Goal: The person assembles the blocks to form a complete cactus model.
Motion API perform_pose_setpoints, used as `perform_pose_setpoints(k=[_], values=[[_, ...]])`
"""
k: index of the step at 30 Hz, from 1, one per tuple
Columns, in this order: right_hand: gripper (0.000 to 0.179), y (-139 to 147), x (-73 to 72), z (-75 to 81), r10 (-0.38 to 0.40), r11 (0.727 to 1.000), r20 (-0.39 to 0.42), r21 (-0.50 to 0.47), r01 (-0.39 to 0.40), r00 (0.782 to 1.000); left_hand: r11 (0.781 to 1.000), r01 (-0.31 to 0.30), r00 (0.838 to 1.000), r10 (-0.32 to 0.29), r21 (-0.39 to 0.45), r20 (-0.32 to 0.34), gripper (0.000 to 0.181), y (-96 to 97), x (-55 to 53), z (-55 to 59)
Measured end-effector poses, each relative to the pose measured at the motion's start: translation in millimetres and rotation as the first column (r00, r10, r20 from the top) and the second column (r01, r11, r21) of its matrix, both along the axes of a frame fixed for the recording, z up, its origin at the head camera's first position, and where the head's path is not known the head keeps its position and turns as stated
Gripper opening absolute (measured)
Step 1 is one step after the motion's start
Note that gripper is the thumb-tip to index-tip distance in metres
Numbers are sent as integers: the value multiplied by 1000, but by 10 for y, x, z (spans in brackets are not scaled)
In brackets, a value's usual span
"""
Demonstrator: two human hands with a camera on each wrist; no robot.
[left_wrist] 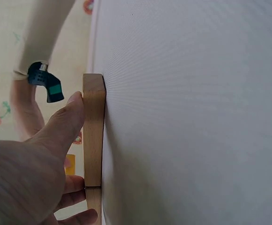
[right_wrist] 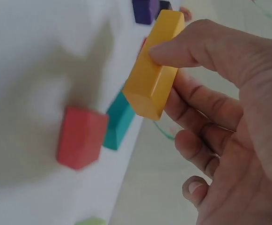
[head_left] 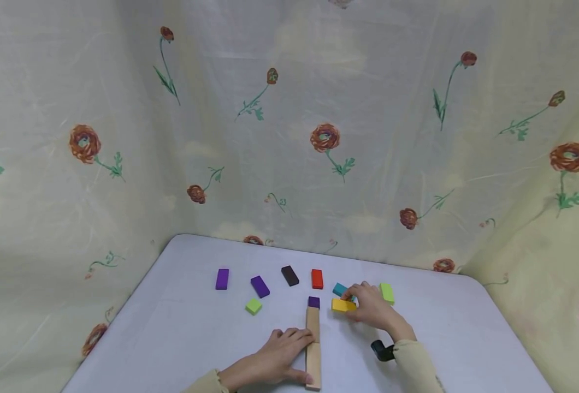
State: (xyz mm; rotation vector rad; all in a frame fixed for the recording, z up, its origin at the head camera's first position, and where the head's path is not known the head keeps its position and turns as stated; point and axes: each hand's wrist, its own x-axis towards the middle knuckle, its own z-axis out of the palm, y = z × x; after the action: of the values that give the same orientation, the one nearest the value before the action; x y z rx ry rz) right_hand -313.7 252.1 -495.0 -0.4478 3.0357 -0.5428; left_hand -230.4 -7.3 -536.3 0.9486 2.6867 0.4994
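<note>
My right hand pinches a yellow block between thumb and fingers, held above the table. A teal block lies just beyond it. In the right wrist view a red block sits close under that hand; the hand hides it from the head view. My left hand touches the side of two plain wooden blocks laid end to end. Its thumb is on the nearer block, its fingers by the joint. A dark purple block stands at the far end of this row.
Two purple blocks, a dark brown block and another red block lie toward the back. One green block is left of the row; another green block is beyond the right hand. Flowered cloth hangs behind the table.
</note>
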Motion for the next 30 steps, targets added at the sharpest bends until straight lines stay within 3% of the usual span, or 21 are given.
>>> perform_pose_setpoints(k=[6, 11, 30], values=[[24, -116, 33, -138, 69, 997, 31, 18, -69, 997, 1000, 7, 1000, -7, -4, -3, 85, -6, 10, 1], [25, -159, 38, -197, 74, 997, 68, 25, -76, 995, 1000, 4, 1000, -4, -8, 1, 84, -3, 17, 8], [24, -236, 33, -214, 100, 995, 93, 12, -101, 991, 1000, 3, 1000, -3, 8, 23, 83, -11, -11, 5]])
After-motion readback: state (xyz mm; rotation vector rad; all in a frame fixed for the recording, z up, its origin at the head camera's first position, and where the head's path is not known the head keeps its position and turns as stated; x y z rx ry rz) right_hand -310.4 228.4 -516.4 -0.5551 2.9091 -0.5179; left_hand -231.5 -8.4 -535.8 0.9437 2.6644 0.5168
